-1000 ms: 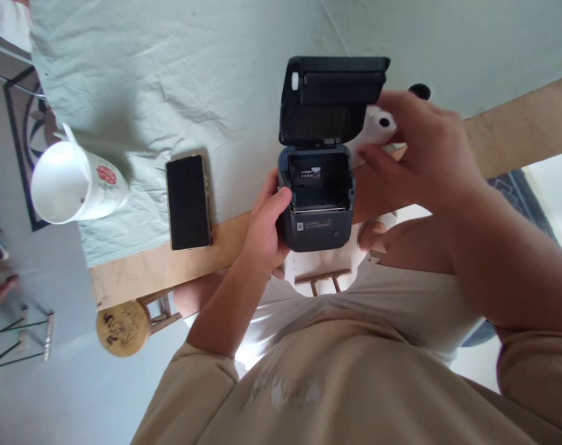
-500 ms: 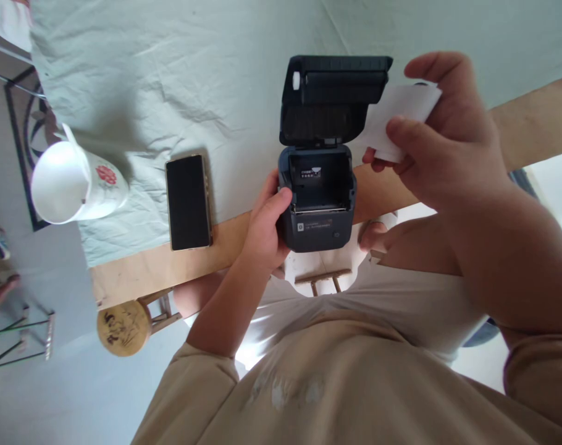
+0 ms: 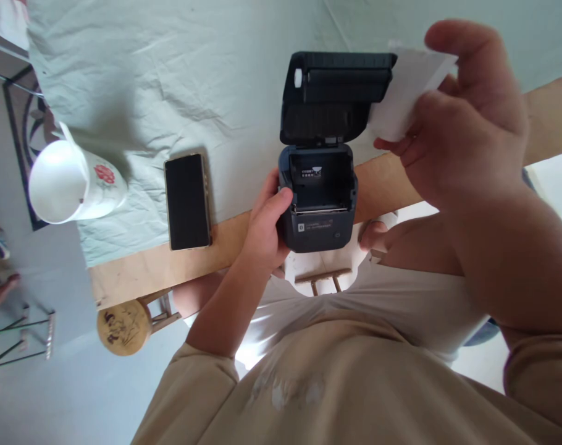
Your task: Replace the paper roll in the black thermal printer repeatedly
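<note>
Right, we start well to the left of the black device, where a white cup with a red flower shows its wide mouth on the cloth-covered surface. Lower down, also far left of the device, we spot a round stool with a dark drawing on its seat. Nearer the device, on its left, a phone lies flat, dark screen up, partly over the bare wooden edge. And now to the hands! Our left hand grips the device by its left side, thumb pressed along that edge, the other fingers mostly hidden behind. The device itself sits before us, lid swung up at the far end, its inner compartment bared to show a small printed label. Just right of the lid comes a white paper piece, slightly blurred; we can't tell whether they touch. Our right hand pinches that paper between thumb and fingers, index finger crooked out above it.
</note>
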Available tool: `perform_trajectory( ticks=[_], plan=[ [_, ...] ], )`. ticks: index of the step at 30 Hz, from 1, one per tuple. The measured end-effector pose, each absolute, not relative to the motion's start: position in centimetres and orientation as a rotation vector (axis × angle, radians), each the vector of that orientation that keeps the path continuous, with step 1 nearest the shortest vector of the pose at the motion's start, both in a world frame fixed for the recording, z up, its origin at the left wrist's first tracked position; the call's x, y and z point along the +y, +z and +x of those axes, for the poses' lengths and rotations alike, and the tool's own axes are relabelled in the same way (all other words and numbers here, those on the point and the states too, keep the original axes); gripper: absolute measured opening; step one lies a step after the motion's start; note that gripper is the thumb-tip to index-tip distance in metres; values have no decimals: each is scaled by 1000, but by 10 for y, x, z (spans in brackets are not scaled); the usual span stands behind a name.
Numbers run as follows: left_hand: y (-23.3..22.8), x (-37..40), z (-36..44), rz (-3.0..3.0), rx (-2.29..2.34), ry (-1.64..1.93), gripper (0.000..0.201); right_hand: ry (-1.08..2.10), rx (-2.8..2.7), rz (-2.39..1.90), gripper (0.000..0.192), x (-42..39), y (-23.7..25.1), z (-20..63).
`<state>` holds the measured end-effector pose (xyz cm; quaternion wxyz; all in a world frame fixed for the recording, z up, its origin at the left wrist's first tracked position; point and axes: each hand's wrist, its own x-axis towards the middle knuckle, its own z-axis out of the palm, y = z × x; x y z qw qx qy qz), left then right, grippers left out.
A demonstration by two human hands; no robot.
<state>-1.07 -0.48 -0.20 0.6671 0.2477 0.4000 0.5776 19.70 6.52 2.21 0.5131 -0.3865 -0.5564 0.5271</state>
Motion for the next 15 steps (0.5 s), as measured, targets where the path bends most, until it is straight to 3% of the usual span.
perform_trajectory(
  ticks=[4, 7, 11, 15],
  plan=[
    [-1, -5, -11, 528, 902, 1294, 30, 1313, -1315, -901, 33, 64, 24, 195],
    [-1, -6, -10, 526, 876, 1294, 28, 1222, -1414, -853, 38, 61, 26, 193],
    [-2, -6, -10, 539, 864, 1303, 27, 1325, -1293, -866, 53, 63, 25, 194],
    [-1, -6, -10, 540, 878, 1297, 28, 1407, -1083, -963, 38, 68, 28, 194]
  ],
)
